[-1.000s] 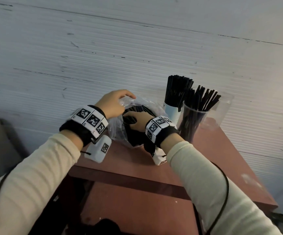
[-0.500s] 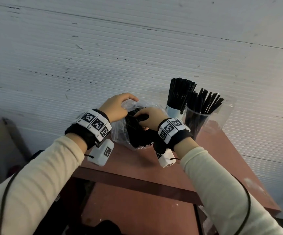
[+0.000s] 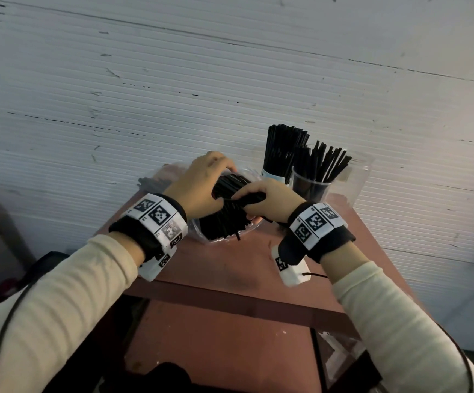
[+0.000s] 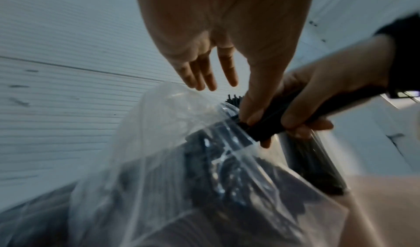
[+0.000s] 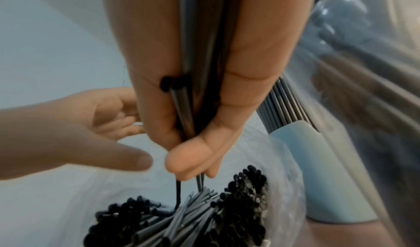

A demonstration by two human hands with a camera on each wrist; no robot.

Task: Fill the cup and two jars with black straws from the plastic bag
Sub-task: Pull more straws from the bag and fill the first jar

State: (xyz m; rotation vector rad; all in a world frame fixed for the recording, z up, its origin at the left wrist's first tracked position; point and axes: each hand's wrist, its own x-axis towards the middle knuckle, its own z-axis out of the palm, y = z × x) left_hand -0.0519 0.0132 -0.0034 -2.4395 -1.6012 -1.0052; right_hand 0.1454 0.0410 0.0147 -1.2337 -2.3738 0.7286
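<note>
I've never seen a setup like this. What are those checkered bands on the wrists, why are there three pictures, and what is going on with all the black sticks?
No machine here: a person works with bare hands, wearing black wristbands with printed square markers and small cameras. The wide picture comes from a camera on the head, looking down at a reddish-brown table. The other two come from the wrist cameras, looking along each hand.

The sticks are thin black drinking straws. Many lie in a clear plastic bag on the table. The right hand grips a bundle of black straws it has gathered from the bag. The left hand hovers over the bag's mouth with relaxed fingers, thumb touching the bundle.

Behind stand a pale blue cup and a clear plastic jar, both already holding straws. Further clear plastic shows behind them; I cannot tell what it is.
</note>
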